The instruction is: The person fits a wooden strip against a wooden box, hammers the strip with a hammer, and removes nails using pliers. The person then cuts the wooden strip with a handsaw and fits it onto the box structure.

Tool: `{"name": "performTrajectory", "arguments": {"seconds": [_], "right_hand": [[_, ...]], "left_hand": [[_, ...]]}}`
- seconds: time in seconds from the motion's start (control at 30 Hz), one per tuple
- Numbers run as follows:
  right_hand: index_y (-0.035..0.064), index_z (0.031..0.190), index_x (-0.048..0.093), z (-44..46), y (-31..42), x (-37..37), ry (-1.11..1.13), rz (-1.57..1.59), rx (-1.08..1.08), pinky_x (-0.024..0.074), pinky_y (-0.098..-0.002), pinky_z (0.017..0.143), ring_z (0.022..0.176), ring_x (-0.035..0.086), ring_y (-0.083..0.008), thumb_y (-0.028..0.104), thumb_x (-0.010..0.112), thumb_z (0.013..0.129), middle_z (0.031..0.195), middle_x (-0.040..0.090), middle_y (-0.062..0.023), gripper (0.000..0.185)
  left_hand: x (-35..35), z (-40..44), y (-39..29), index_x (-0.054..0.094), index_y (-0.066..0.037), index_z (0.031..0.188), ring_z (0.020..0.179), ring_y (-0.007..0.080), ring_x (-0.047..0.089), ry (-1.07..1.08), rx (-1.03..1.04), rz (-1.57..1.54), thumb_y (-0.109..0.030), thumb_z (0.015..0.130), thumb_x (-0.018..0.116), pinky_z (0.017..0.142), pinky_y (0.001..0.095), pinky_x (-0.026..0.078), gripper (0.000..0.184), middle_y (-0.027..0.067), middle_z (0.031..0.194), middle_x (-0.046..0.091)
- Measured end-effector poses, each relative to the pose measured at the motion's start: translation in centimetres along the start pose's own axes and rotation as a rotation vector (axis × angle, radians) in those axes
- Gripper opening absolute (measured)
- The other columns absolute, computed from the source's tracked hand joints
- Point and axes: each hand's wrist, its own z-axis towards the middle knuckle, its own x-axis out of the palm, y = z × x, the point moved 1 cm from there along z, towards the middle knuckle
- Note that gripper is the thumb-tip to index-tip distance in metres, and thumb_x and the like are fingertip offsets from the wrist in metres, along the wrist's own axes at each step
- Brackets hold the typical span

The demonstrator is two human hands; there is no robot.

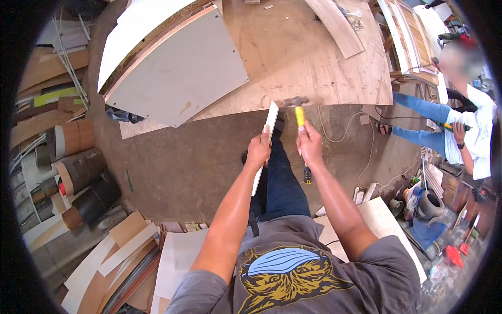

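Nearest to me is the dark gray T-shirt (pixel 379 277) of the person working, printed with a shaggy mustard-yellow figure (pixel 290 285) wearing a pale blue mask shape. The left hand (pixel 259 149) has its fingers closed around a narrow white strip (pixel 272 112), tilted up toward the plywood tabletop (pixel 314 78). The right hand (pixel 311 144) is clamped on the handle of a yellow-and-black hammer (pixel 300 116); its blurred head is beside the strip's upper end, and I can't tell whether they touch.

On the bare wood lie a large gray panel (pixel 180 78) and a long pale board (pixel 340 26). Cords (pixel 345 137) trail over the stained concrete floor (pixel 183 157). Rolled sheets (pixel 78 136) and offcuts crowd the left side. Over to the right, another person (pixel 481 115) in a white top holds a green tool (pixel 456 127); the marks on that top are too faint to read.
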Motion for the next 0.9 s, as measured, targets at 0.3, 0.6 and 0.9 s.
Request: {"name": "performTrajectory", "arguments": {"seconds": [0.3, 0.6, 0.9], "right_hand": [[0.0108, 0.143, 0.056, 0.2, -0.8, 0.0, -0.078, 0.052, 0.036, 0.0345, -0.0238, 0.041, 0.048, 0.042, -0.0048, 0.024, 0.055, 0.108, 0.062, 0.043, 0.0057, 0.038], [0.0139, 0.151, 0.051, -0.1, 0.2, 0.9, -0.145, 0.121, 0.091, 0.0359, -0.0241, 0.041, 0.048, 0.041, -0.0046, 0.020, 0.053, 0.108, 0.064, 0.043, 0.0054, 0.043], [0.0092, 0.130, 0.062, -0.1, -0.5, 2.5, -0.016, -0.114, -0.114, 0.0350, -0.0246, 0.040, 0.046, 0.043, -0.0057, 0.022, 0.052, 0.109, 0.062, 0.047, 0.0035, 0.027]], "left_hand": [[-0.5, 0.1, -0.1, 0.058, 0.000, 0.078, 0.041, 0.0177, 0.051, -0.017, -0.002, 0.033, -0.061, 0.106, 0.039, 0.040, 0.0349, 0.040, 0.070, 0.0062, 0.054, 0.050], [-0.6, 0.0, -0.4, 0.060, 0.003, 0.076, 0.044, 0.0207, 0.056, -0.035, -0.006, 0.067, -0.064, 0.105, 0.038, 0.043, 0.0367, 0.044, 0.076, 0.0103, 0.054, 0.054], [-1.0, -0.4, -0.1, 0.060, 0.002, 0.078, 0.043, 0.0189, 0.054, 0.009, -0.044, 0.006, -0.066, 0.104, 0.038, 0.042, 0.0349, 0.042, 0.076, 0.0089, 0.055, 0.053]]}}
